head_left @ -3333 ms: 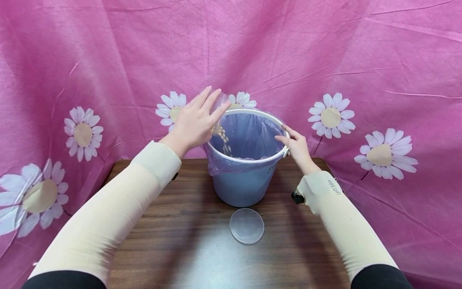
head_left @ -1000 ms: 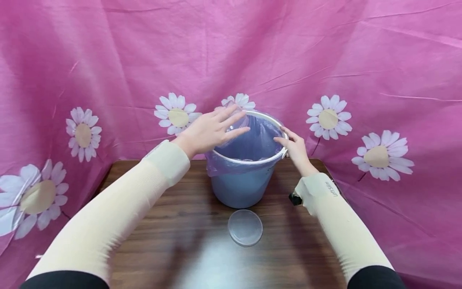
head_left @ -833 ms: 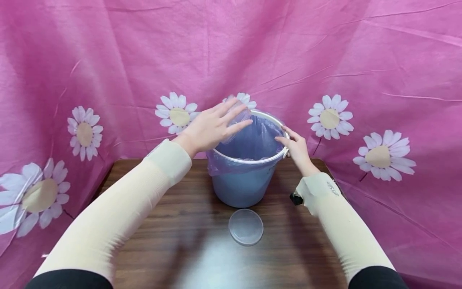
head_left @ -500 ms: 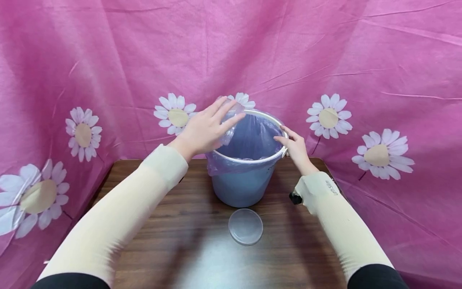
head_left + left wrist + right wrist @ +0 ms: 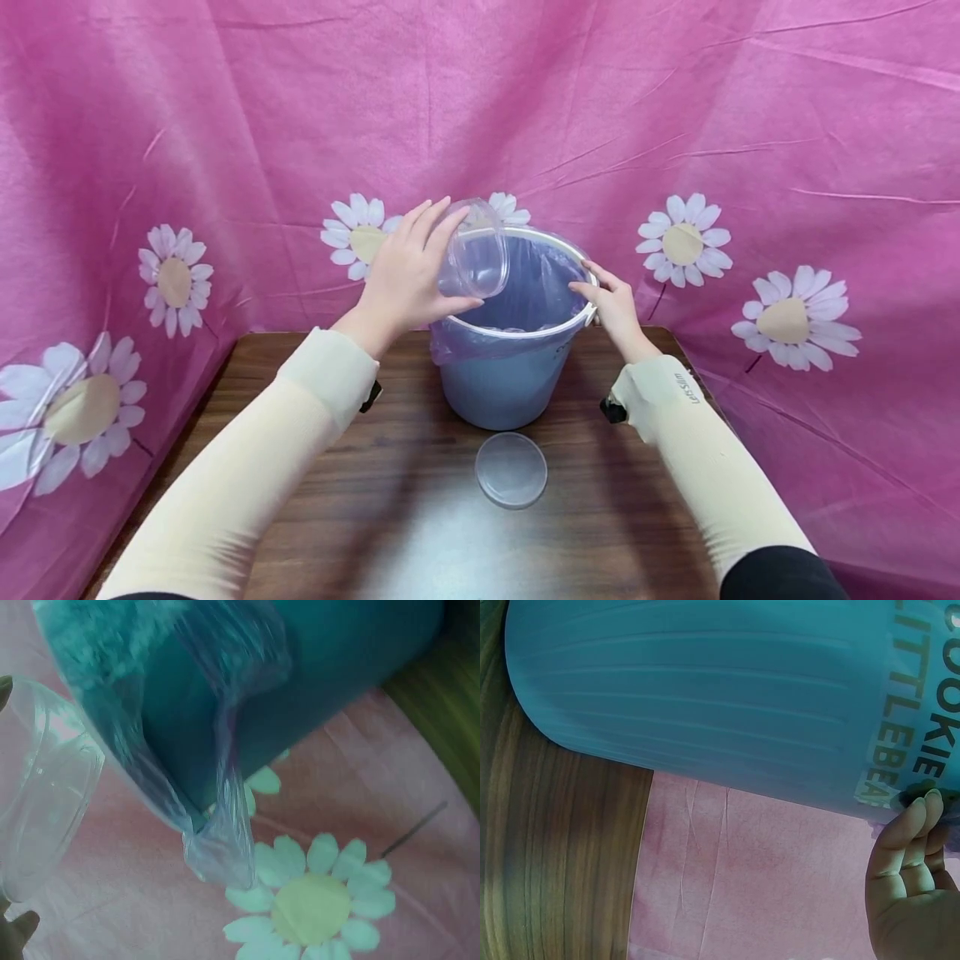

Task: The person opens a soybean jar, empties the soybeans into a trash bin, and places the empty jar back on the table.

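Observation:
My left hand grips a clear plastic tub at the left side of the blue bin. The tub lies tilted with its mouth toward the bin's opening, and no contents show in it. Thumb and fingers spread round its wall; in the left wrist view two fingertips border the tub. A thin purple liner bag is folded over the bin's white rim. On the right, my right hand holds that rim, thumb inside, fingers outside. The bin's lower inside is hidden.
A round clear lid lies on the brown wooden table in front of the bin. Pink cloth with white daisies hangs behind and at both sides. Lettering marks the bin's wall in the right wrist view.
Pale round pieces poured from the tub into the bin earlier; none fall now. My left hand moved right over the bin, then back left, turning the tub's mouth into view. The right hand stayed.

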Tool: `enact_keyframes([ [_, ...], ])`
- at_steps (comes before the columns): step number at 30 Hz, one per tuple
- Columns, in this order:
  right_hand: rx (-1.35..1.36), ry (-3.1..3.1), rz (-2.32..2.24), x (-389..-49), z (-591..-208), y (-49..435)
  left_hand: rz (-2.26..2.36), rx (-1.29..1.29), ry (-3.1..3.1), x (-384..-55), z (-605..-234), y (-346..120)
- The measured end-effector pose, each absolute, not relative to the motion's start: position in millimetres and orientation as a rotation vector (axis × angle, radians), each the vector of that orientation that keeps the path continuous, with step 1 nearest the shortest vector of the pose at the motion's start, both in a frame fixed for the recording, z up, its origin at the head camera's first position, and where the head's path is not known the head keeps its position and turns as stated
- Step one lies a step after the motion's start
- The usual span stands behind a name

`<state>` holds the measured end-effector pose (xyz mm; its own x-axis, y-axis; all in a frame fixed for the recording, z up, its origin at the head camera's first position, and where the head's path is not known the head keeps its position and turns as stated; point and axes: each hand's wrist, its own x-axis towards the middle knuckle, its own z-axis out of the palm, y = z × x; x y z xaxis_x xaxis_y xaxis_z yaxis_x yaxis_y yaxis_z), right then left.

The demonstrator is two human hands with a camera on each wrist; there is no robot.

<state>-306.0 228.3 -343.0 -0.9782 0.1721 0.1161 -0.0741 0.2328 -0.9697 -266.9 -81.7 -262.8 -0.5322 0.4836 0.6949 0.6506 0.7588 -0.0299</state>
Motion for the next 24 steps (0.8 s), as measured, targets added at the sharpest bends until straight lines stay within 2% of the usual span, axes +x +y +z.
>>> enact_keyframes([
  [6,-0.097,-2.293,1.819,-306.7,-343.8,228.5,-0.514,-0.697,-2.221,-254.2,-275.5,-81.3],
  [17,-0.115,-2.291,1.843,-308.4,-343.6,227.9,-0.869,-0.582,-2.185,-228.5,-296.5,-86.6],
  [24,-0.111,-2.283,1.847,-306.2,-344.3,227.8,-1.055,-0.380,-2.205,-203.2,-305.4,-94.7],
])
